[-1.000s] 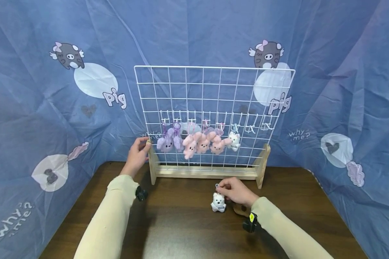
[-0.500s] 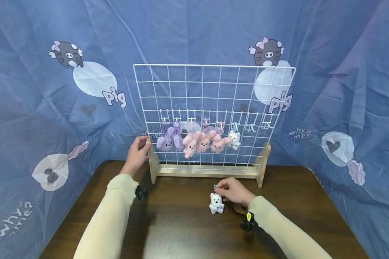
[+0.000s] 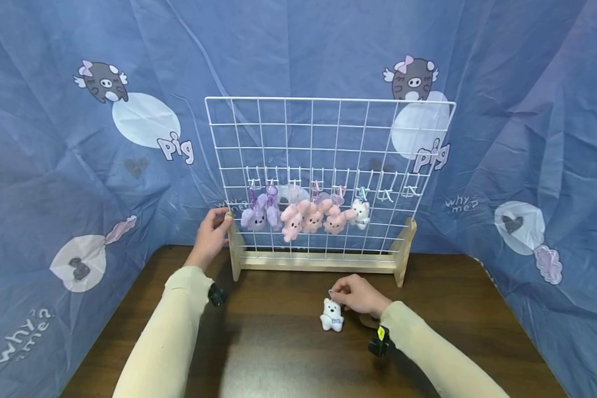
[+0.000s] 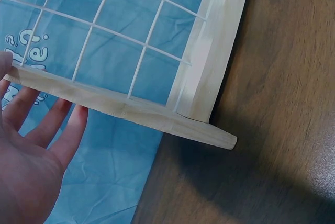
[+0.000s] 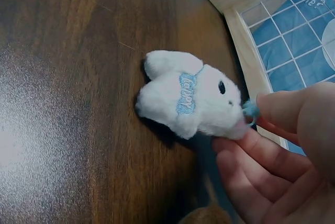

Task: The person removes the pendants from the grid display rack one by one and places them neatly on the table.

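My right hand (image 3: 360, 296) pinches the blue cord (image 5: 251, 110) of a white plush bear keychain (image 3: 332, 315) just over the table. A light-blue embroidered band (image 5: 187, 94) crosses the bear's front in the right wrist view. At the grid rack's left side, my left hand (image 3: 211, 237) holds the wooden upright (image 4: 120, 106), thumb on one side and fingers on the other. Along a row of hooks on the white wire rack (image 3: 323, 126) hang purple plush keychains (image 3: 256, 215), pink plush keychains (image 3: 313, 216) and one white plush bear (image 3: 361, 214).
Two hooks (image 3: 385, 194) at the right of the row carry nothing. A brown fuzzy thing (image 5: 207, 216) lies on the table (image 3: 278, 342), mostly hidden by my right hand. A blue printed curtain (image 3: 323, 50) surrounds the back and sides.
The white bear in my right hand has shifted slightly left and toward me, turning a little on its cord. My left hand stays on the rack.
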`<action>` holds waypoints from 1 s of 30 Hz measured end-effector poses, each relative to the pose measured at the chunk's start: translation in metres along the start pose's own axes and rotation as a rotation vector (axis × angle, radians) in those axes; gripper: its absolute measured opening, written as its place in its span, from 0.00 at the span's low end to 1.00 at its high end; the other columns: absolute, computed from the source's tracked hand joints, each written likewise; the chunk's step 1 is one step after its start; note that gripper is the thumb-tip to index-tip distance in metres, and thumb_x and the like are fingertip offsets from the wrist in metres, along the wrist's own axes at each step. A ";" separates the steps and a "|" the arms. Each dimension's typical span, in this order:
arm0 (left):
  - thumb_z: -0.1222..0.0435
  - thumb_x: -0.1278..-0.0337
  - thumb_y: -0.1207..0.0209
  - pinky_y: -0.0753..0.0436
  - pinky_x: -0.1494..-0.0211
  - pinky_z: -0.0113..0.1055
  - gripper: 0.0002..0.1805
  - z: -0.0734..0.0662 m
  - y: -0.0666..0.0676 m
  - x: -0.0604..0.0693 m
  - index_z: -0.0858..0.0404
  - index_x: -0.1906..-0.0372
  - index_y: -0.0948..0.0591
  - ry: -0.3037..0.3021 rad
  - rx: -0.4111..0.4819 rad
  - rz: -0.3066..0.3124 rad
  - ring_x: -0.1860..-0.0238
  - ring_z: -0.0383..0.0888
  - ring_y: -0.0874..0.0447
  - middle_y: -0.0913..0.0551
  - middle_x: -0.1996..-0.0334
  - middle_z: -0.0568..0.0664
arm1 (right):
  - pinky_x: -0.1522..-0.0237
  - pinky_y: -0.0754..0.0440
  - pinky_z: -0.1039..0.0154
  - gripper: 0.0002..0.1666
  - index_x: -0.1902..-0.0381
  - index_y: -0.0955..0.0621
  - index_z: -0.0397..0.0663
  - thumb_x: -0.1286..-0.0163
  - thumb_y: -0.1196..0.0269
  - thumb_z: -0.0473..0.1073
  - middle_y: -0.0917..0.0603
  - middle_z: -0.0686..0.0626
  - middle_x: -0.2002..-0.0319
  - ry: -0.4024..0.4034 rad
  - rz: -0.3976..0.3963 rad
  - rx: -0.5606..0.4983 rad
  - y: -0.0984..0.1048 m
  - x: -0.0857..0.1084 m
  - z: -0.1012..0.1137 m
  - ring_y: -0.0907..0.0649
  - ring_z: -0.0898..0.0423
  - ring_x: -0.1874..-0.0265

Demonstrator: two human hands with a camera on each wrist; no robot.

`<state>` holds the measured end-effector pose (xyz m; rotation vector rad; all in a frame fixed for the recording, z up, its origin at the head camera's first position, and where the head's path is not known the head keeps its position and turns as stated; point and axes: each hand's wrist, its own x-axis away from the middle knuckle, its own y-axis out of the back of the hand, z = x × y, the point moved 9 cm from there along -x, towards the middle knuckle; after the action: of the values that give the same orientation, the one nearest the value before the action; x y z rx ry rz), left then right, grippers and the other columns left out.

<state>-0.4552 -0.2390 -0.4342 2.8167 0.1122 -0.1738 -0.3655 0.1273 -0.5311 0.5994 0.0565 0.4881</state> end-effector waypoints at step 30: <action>0.55 0.16 0.50 0.21 0.34 0.60 0.25 -0.001 0.000 0.000 0.60 0.24 0.33 0.002 0.018 -0.008 0.28 0.60 0.27 0.27 0.26 0.62 | 0.60 0.13 0.51 0.12 0.49 0.15 0.35 0.21 0.37 0.38 0.13 0.35 0.57 -0.009 -0.155 -0.025 0.048 0.011 0.003 0.14 0.47 0.62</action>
<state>-0.4552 -0.2389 -0.4331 2.8347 0.1230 -0.1747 -0.3757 0.1651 -0.5015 0.5675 0.0875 0.3349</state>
